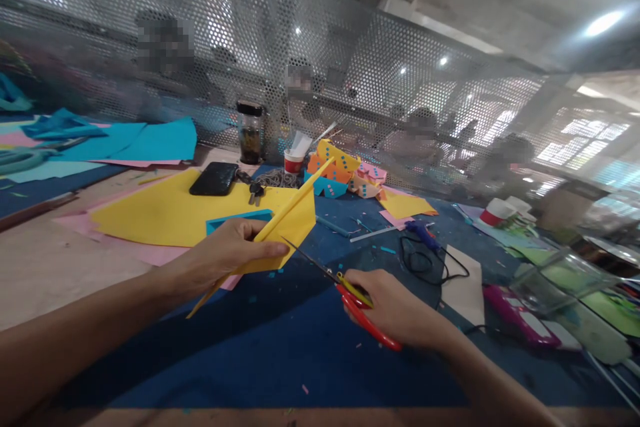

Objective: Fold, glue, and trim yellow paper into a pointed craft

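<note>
My left hand [227, 250] is closed on a piece of yellow paper [295, 220], pinching it between thumb and fingers and holding it up off the table. My right hand [395, 310] grips red-handled scissors [350, 293]. Their thin blades point up and left and reach the lower edge of the yellow piece. A long narrow yellow strip runs diagonally from the held piece, up toward the back and down toward me. Both hands hover over a dark blue mat [280, 347].
A big yellow sheet [155, 213] lies behind my left hand with a black phone [214, 179] and keys [256, 190] on it. Beyond stand a dark jar [249, 132], a red cup [293, 161] and coloured paper models [345, 177]. A glue gun with black cord [425, 240] lies right. People sit behind the perforated screen.
</note>
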### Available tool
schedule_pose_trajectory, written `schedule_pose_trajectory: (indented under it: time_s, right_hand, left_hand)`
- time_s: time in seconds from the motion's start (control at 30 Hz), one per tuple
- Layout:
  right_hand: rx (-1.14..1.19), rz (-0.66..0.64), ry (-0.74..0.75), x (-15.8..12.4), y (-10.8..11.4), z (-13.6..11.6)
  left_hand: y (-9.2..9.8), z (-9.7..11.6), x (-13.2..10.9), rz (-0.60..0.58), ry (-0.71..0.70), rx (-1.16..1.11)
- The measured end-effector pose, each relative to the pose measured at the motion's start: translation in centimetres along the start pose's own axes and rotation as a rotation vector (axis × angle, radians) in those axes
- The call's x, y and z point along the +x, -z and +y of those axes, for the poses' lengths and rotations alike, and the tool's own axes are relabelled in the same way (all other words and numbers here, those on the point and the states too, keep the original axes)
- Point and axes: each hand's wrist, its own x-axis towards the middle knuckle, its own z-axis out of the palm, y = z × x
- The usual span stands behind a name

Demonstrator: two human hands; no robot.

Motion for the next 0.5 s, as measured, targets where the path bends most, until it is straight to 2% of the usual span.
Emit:
schedule_pose_trajectory:
  time_s: [0.5]
  right_hand:
    - [0.018,0.008,-0.012,0.09,-0.14,0.25]
  left_hand:
    - [-0.09,0.21,-0.05,-0.014,0.037,-0.084]
